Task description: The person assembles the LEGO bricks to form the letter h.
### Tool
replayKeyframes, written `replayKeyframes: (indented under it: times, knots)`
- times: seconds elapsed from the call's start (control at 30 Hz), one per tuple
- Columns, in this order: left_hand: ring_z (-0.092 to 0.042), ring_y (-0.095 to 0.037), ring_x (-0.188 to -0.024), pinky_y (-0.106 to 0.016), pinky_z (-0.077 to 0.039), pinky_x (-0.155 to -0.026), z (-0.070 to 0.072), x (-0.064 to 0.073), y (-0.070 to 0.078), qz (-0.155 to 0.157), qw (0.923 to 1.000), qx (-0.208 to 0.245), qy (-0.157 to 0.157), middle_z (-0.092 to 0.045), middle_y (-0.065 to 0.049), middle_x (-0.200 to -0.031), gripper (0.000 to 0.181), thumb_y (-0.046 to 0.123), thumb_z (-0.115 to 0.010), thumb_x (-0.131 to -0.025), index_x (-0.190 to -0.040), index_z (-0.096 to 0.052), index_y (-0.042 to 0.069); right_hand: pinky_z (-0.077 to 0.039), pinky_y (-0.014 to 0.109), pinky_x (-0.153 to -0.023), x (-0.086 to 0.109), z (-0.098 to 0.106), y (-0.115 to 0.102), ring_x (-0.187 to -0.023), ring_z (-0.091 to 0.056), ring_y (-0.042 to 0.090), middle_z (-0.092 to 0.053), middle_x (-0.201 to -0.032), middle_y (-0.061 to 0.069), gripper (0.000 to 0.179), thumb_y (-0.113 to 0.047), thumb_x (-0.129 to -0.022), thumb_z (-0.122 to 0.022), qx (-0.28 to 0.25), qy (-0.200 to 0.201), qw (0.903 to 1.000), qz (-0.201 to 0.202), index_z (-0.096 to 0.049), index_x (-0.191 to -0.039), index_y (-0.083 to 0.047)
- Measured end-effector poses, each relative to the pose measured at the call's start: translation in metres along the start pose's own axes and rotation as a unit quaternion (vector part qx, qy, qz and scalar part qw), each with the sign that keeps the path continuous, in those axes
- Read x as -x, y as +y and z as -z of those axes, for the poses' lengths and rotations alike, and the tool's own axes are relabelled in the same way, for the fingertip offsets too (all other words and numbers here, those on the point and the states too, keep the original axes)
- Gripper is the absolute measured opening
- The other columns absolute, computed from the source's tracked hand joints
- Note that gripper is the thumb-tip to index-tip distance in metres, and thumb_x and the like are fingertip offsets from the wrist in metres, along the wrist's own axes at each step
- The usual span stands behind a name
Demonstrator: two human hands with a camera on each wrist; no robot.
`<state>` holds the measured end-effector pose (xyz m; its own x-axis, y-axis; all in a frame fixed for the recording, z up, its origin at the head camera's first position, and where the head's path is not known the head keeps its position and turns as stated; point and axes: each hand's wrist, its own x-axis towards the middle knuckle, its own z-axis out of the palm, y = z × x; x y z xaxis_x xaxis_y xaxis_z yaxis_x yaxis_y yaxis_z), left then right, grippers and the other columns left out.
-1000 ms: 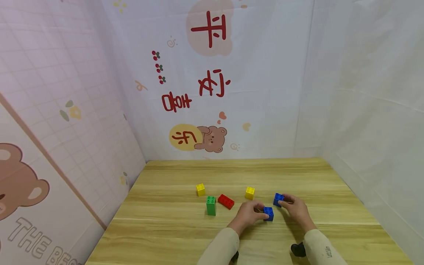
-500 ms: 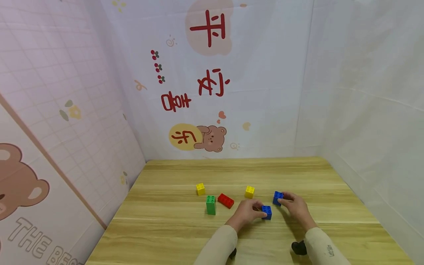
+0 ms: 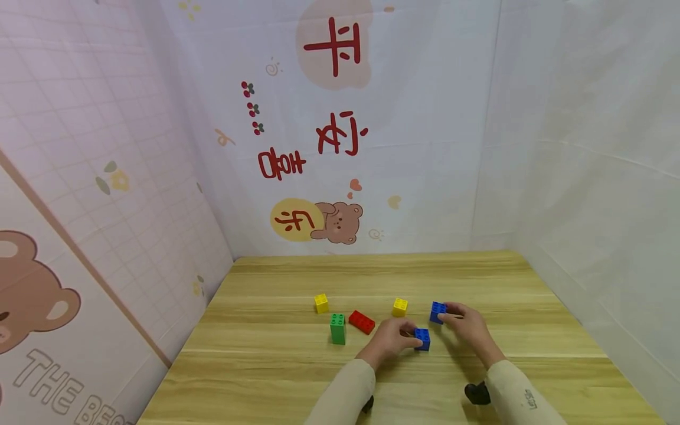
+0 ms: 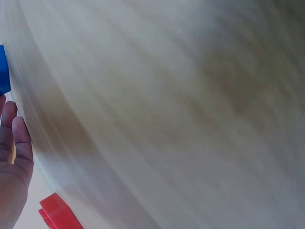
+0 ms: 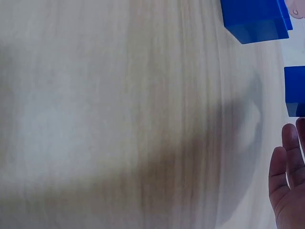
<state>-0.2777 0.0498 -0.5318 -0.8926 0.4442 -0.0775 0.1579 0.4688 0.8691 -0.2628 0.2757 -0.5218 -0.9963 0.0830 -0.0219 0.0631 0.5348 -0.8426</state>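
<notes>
In the head view my left hand (image 3: 390,339) pinches a blue toy brick (image 3: 422,339) with studs on top, thumb in front and fingers behind. Just behind it and to the right, a second blue brick (image 3: 438,311) is pinched between thumb and fingers of my right hand (image 3: 470,327). A narrow gap separates the two bricks. The left wrist view catches a sliver of the left hand's blue brick (image 4: 4,71) above the fingers (image 4: 23,143). Both blue bricks show in the right wrist view, the right hand's brick (image 5: 295,90) lying above its fingers (image 5: 279,167).
On the wooden table (image 3: 255,366), a red brick (image 3: 362,322) lies flat left of my hands, beside an upright green brick (image 3: 337,329). Behind them sit two yellow bricks, one at left (image 3: 321,303) and another near the middle (image 3: 400,307). White printed cloth (image 3: 425,177) encloses the table.
Both hands have shifted a little left, carrying their blue bricks along. The right hand's brick has also moved slightly away from me. The red, green and yellow bricks stay put.
</notes>
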Motion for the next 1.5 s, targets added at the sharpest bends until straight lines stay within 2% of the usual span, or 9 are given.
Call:
replayKeyframes:
  times: [0.33,0.6,0.9,1.17,1.5]
  knots:
    - [-0.059,-0.006,-0.087,-0.028,-0.052,-0.082,0.01,0.003,-0.003,0.005,0.9999,-0.012,0.003,-0.068,0.007,-0.099,0.028,0.024,-0.079,-0.086,-0.112,-0.072,0.015,-0.044,0.056,-0.098,-0.001,-0.006,-0.01,-0.125,-0.051,0.045,-0.052,-0.139,0.027,0.058,-0.032,-0.097,-0.065,-0.006,-0.01,0.9999,0.01,-0.05,-0.141,0.004]
    - [-0.059,-0.006,-0.086,-0.027,-0.052,-0.081,0.016,0.004,-0.008,-0.004,0.9999,-0.01,0.005,-0.067,0.007,-0.098,0.029,0.024,-0.08,-0.086,-0.112,-0.072,0.013,-0.047,0.054,-0.097,0.0,-0.011,-0.017,-0.123,-0.053,0.043,-0.054,-0.139,0.024,0.055,-0.034,-0.097,-0.066,-0.005,-0.016,0.9996,0.021,-0.053,-0.139,0.0]
    - [-0.059,-0.005,-0.083,-0.026,-0.051,-0.079,0.015,0.003,-0.013,-0.009,0.9999,-0.004,0.01,-0.067,0.009,-0.093,0.028,0.024,-0.08,-0.085,-0.11,-0.072,0.013,-0.049,0.052,-0.094,0.004,-0.014,-0.028,-0.121,-0.055,0.041,-0.058,-0.134,0.022,0.051,-0.032,-0.096,-0.067,-0.016,-0.035,0.9987,0.035,-0.056,-0.137,-0.002]
    - [-0.059,-0.005,-0.082,-0.025,-0.052,-0.078,0.014,0.002,-0.016,-0.027,0.9996,-0.002,0.013,-0.068,0.007,-0.093,0.029,0.02,-0.082,-0.084,-0.11,-0.072,0.011,-0.052,0.048,-0.091,0.007,-0.017,-0.026,-0.116,-0.06,0.036,-0.062,-0.129,0.017,0.049,-0.03,-0.094,-0.07,-0.036,-0.042,0.9977,0.04,-0.059,-0.134,-0.004]
    - [-0.06,-0.006,-0.081,-0.025,-0.052,-0.078,0.015,0.006,-0.011,-0.015,0.9998,0.005,0.01,-0.068,0.005,-0.093,0.026,0.016,-0.082,-0.083,-0.107,-0.072,0.012,-0.049,0.051,-0.096,0.011,-0.022,-0.025,-0.11,-0.063,0.028,-0.066,-0.123,0.01,0.048,-0.034,-0.093,-0.071,-0.054,-0.059,0.996,0.04,-0.062,-0.131,-0.006]
